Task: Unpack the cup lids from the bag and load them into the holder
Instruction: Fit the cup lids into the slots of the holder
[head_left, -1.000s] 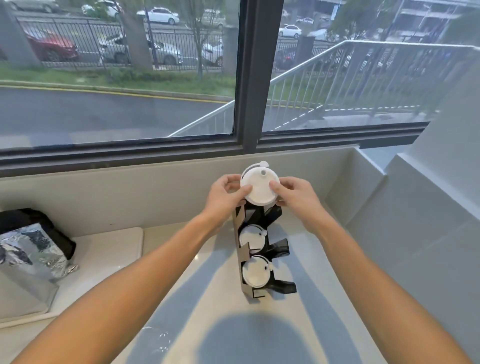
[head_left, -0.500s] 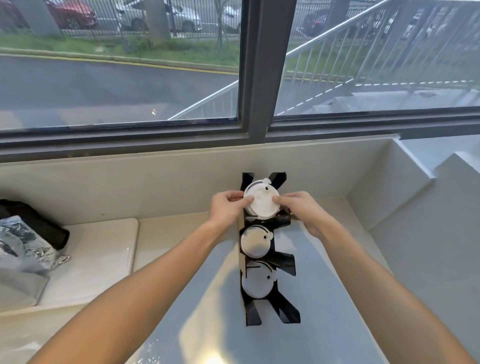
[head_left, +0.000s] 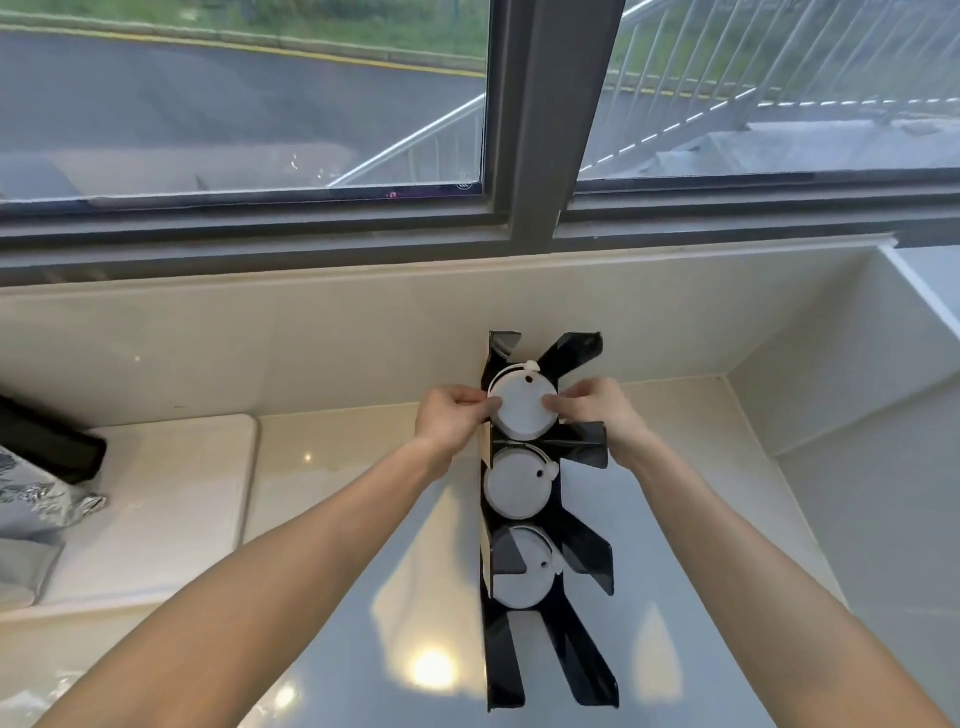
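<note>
Head view. A stack of white cup lids (head_left: 522, 408) is held between both hands at the uppermost bay of a black holder (head_left: 582, 558) that stands on a pale glossy counter (head_left: 332, 519). The left hand (head_left: 451, 418) is seen on the left edge of the stack, with its fingers curled and the thumb laid on the top lid's face. The right hand (head_left: 592, 410) is seen on the opposite edge, gripping in the same pinching manner, thumb tip on the lid face. The top lid's small tab and vent hole are turned to the far side, away from the person. Whether the stack is fully seated in the bay cannot be told, as the lower part is hidden by the fingers and by the holder's walls.

Directly below the grip, nearer the person, a second stack of lids (head_left: 514, 486) is observed in the middle bay, and a third stack (head_left: 522, 569) in the bay below that, partly covered by a dark divider. Black angled wings are noted spreading to the right of the gripped stack and beneath it.

Well to the left of the grip, a crumpled silvery bag (head_left: 31, 512) is recorded at the frame edge, lying on a raised white slab (head_left: 156, 499), with a black item (head_left: 47, 441) just behind it. Beyond the grip, a window (head_left: 260, 104) with a dark frame is seen above the counter's back wall
</note>
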